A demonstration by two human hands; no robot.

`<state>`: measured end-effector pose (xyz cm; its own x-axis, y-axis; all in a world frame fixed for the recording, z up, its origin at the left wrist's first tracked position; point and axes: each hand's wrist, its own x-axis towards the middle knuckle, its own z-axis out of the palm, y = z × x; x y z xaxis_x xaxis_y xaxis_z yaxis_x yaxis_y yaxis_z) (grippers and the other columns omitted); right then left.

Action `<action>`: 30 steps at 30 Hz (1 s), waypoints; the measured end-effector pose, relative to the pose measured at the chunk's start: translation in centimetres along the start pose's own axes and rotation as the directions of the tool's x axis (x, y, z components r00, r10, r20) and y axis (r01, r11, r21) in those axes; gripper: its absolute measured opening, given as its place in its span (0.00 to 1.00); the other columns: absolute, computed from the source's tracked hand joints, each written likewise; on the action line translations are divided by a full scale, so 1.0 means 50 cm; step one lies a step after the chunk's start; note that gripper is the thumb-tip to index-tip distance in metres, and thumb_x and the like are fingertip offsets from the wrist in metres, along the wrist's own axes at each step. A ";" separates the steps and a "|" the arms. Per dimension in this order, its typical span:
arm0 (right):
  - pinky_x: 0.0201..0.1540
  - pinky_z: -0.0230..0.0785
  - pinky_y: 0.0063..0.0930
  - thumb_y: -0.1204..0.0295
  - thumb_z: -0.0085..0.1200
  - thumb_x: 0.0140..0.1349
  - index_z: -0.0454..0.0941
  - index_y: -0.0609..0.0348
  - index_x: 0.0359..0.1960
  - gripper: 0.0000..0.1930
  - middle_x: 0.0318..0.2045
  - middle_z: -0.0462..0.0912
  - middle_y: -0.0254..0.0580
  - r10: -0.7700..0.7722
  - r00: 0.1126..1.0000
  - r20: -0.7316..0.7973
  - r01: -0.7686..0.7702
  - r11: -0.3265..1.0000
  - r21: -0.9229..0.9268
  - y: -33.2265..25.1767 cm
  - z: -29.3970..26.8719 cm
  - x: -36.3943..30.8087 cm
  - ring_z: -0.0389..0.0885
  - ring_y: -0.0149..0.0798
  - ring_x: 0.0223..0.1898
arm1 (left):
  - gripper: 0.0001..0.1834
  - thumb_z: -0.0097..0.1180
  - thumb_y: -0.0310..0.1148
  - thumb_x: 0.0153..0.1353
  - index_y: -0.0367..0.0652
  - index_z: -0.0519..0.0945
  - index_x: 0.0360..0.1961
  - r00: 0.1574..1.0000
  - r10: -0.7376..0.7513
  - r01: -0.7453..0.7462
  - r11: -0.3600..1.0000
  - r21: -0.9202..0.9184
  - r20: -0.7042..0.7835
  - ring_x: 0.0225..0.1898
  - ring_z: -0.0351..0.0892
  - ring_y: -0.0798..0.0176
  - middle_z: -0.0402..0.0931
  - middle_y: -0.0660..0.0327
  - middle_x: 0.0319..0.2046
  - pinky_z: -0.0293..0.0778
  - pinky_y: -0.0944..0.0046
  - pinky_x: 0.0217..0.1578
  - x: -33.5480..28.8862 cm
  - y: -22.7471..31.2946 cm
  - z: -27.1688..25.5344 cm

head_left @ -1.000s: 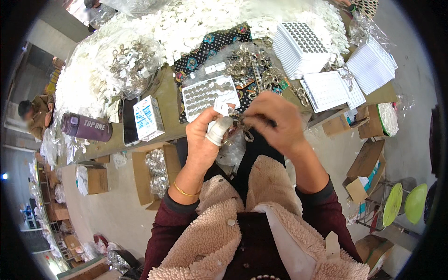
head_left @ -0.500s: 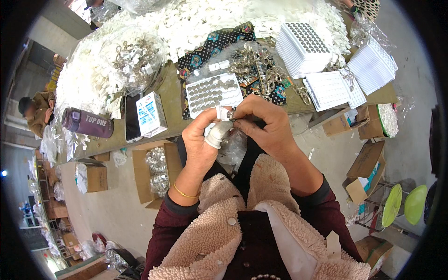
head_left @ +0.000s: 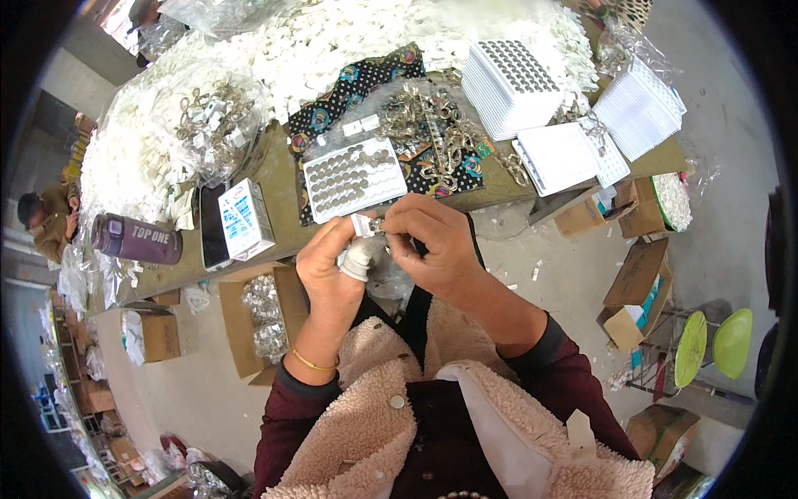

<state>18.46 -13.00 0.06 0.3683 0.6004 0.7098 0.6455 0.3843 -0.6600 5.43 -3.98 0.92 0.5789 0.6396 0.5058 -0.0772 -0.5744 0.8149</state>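
My left hand point(head_left: 328, 264) is closed, pinching a small white plastic piece point(head_left: 363, 224) between thumb and forefinger. A pale wrap point(head_left: 356, 259) covers one of its fingers. My right hand point(head_left: 440, 245) is closed too, with thumb and fingertips at a small shiny metal part point(head_left: 378, 226) at the right end of the white piece. Its fingers partly hide that part. Just beyond my hands lies a white tray point(head_left: 386, 190), partly filled with round silver discs. Behind it, several metal clasps with straps point(head_left: 432, 125) are heaped on clear plastic over a dark patterned cloth point(head_left: 306, 125).
Loose white pieces point(head_left: 307, 50) cover the far table. At left are a purple bottle point(head_left: 137, 239), a phone point(head_left: 214, 224) and a white carton point(head_left: 246, 220). Stacked white trays point(head_left: 507, 100) stand at right. An open cardboard box point(head_left: 237, 328) sits below the table edge.
The whole view has shifted, so the table's things sit further left. My hands are slightly lower in view, still together at the white piece. The right fingers have shifted their pinch slightly.
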 end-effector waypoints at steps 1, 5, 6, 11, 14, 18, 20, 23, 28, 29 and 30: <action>0.33 0.73 0.37 0.88 0.62 0.43 0.74 0.60 0.32 0.15 0.31 0.78 0.43 -0.008 1.000 -0.014 0.008 1.000 -0.014 0.001 0.005 -0.004 0.79 0.49 0.32 | 0.12 0.62 0.21 0.57 0.35 0.84 0.43 0.999 -0.015 0.015 1.000 0.006 -0.028 0.29 0.72 0.73 0.77 0.64 0.28 0.70 0.72 0.33 -0.008 -0.001 0.006; 0.33 0.73 0.37 0.88 0.62 0.42 0.75 0.61 0.32 0.15 0.31 0.78 0.44 -0.053 0.997 -0.055 0.049 0.996 -0.081 0.003 0.016 -0.013 0.79 0.48 0.33 | 0.11 0.61 0.21 0.58 0.34 0.83 0.44 0.991 -0.033 0.034 0.999 0.005 -0.127 0.31 0.73 0.73 0.77 0.64 0.29 0.70 0.72 0.34 -0.030 -0.006 0.025; 0.33 0.73 0.36 0.88 0.62 0.42 0.75 0.61 0.31 0.15 0.31 0.78 0.44 -0.067 0.996 -0.060 0.061 0.993 -0.100 0.003 0.017 -0.014 0.80 0.48 0.33 | 0.11 0.61 0.21 0.59 0.34 0.83 0.44 0.989 -0.033 0.033 0.999 -0.007 -0.145 0.31 0.73 0.73 0.78 0.64 0.30 0.70 0.72 0.34 -0.033 -0.008 0.028; 0.31 0.72 0.34 0.87 0.63 0.43 0.76 0.61 0.31 0.13 0.30 0.78 0.44 -0.081 0.991 -0.104 0.069 0.991 -0.111 0.000 0.018 -0.013 0.79 0.47 0.31 | 0.12 0.60 0.21 0.60 0.34 0.83 0.46 0.977 -0.065 0.056 0.997 -0.049 -0.204 0.32 0.74 0.73 0.79 0.63 0.31 0.71 0.73 0.35 -0.039 -0.015 0.046; 0.32 0.70 0.27 0.88 0.60 0.50 0.76 0.62 0.32 0.10 0.31 0.78 0.43 0.074 0.994 -0.076 -0.074 0.997 0.007 0.000 0.004 -0.012 0.79 0.40 0.31 | 0.11 0.58 0.21 0.62 0.34 0.83 0.46 0.960 -0.230 0.207 0.967 -0.148 -0.159 0.31 0.74 0.75 0.80 0.63 0.31 0.71 0.73 0.34 -0.038 -0.015 0.042; 0.38 0.70 0.23 0.86 0.58 0.57 0.76 0.62 0.34 0.07 0.35 0.80 0.35 0.295 0.938 -0.180 -0.245 0.935 0.257 0.026 -0.033 -0.001 0.77 0.29 0.35 | 0.11 0.56 0.23 0.65 0.34 0.82 0.47 0.906 -0.420 0.338 0.796 -0.503 -0.056 0.25 0.72 0.77 0.79 0.64 0.30 0.69 0.74 0.26 -0.026 -0.028 0.026; 0.39 0.70 0.22 0.85 0.59 0.58 0.77 0.61 0.34 0.07 0.36 0.80 0.32 0.345 0.907 -0.241 -0.246 0.900 0.359 0.051 -0.067 0.008 0.77 0.28 0.35 | 0.13 0.55 0.24 0.66 0.34 0.80 0.50 0.887 -0.461 0.345 0.692 -0.634 -0.020 0.20 0.66 0.79 0.78 0.64 0.28 0.63 0.75 0.20 -0.023 -0.038 0.017; 0.35 0.71 0.23 0.84 0.60 0.57 0.77 0.59 0.34 0.07 0.34 0.81 0.33 0.452 0.847 -0.279 -0.400 0.888 0.226 0.086 -0.123 0.011 0.78 0.30 0.30 | 0.13 0.55 0.23 0.67 0.33 0.80 0.51 0.886 -0.464 0.338 0.659 -0.671 -0.010 0.19 0.65 0.79 0.77 0.64 0.28 0.62 0.75 0.20 -0.022 -0.050 0.003; 0.32 0.72 0.41 0.76 0.64 0.53 0.76 0.57 0.29 0.07 0.30 0.80 0.43 0.320 0.935 -0.153 -0.344 0.711 -0.613 0.126 -0.160 0.010 0.80 0.54 0.30 | 0.17 0.56 0.30 0.68 0.33 0.77 0.55 0.887 -0.455 0.396 0.658 -0.640 0.081 0.17 0.60 0.79 0.77 0.64 0.29 0.56 0.76 0.18 -0.018 -0.044 0.005; 0.32 0.71 0.42 0.76 0.64 0.52 0.76 0.57 0.28 0.07 0.29 0.80 0.43 0.277 0.954 -0.115 -0.280 0.687 -0.671 0.133 -0.158 0.014 0.80 0.53 0.30 | 0.18 0.57 0.30 0.68 0.33 0.76 0.56 0.885 -0.452 0.410 0.648 -0.642 0.108 0.17 0.60 0.79 0.77 0.64 0.29 0.56 0.76 0.18 -0.018 -0.038 0.006; 0.32 0.70 0.43 0.76 0.64 0.52 0.76 0.57 0.28 0.07 0.29 0.79 0.43 0.234 0.970 -0.071 -0.212 0.660 -0.721 0.140 -0.155 0.022 0.80 0.53 0.30 | 0.19 0.57 0.31 0.68 0.33 0.76 0.57 0.884 -0.446 0.420 0.625 -0.658 0.141 0.17 0.60 0.79 0.77 0.64 0.29 0.56 0.77 0.18 -0.018 -0.031 0.006</action>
<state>28.61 -15.08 -1.87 0.5556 0.6228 0.5509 0.8302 -0.3795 -0.4083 5.26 -3.82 -0.86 0.6607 0.7494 0.0441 -0.3394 0.2457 0.9080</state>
